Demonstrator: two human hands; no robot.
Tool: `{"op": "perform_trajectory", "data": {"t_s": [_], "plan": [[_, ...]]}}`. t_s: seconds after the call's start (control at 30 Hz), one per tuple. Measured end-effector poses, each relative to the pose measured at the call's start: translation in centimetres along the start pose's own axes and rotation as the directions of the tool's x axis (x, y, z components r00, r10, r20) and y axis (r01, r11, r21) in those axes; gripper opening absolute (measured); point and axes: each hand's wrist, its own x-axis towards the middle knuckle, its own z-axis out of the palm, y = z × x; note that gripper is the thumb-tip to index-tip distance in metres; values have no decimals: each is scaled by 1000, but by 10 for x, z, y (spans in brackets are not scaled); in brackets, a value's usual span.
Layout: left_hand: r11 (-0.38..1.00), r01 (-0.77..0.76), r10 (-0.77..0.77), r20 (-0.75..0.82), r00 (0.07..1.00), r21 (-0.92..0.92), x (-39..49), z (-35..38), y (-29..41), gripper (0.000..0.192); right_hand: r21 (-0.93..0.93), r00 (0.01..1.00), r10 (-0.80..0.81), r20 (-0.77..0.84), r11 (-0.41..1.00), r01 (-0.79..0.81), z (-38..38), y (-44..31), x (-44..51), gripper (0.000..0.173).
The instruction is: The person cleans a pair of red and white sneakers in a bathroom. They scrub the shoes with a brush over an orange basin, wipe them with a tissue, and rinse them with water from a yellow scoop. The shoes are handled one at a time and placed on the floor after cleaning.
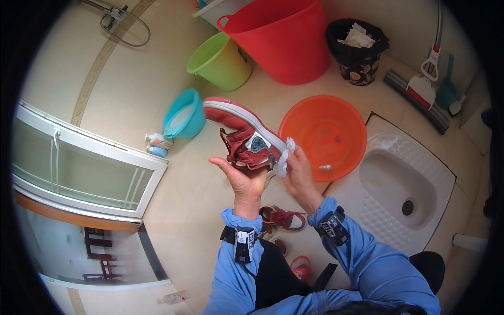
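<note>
A red and white lace-up sneaker (244,136) is held up before me, its toe towards the upper left. My left hand (247,183) supports it from below at the ankle opening, thumb stretched out to the left; some of its fingers are hidden by the shoe. In my right hand (300,173) is a crumpled white wipe or tissue (284,159), which touches the white sole edge near the heel. Below, on the tiled floor, lies another red and white sneaker (285,218).
An orange basin (323,138) stands beside the squat toilet (397,189). Beyond are a turquoise basin (183,118), a green bucket (224,65), a red tub (283,43) and a lined bin (358,59). A broom and dustpan (421,92) lean at right. Pump bottles (159,141) stand at left.
</note>
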Motion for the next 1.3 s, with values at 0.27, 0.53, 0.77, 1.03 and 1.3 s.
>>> {"op": "perform_trajectory", "data": {"t_s": [0.27,0.53,0.77,1.03,1.3], "plan": [[983,-9,-65,391,918,184,-6,-2,-3,97,153,1000,20,3,988,-20,12,-15,6,28],[483,-433,301,320,898,762,1,-7,-26,23,-146,994,-105,0,984,104,28,-25,-6,16],[776,-348,394,27,919,527,7,-5,-24,31,-524,933,-336,131,775,353,27,-15,-4,10],[862,-261,319,-65,945,435,5,0,-21,38,-662,692,-551,466,303,686,41,-42,-2,14],[651,-379,444,74,893,658,0,8,-37,26,-717,644,-500,579,64,695,58,-34,17,14]]}}
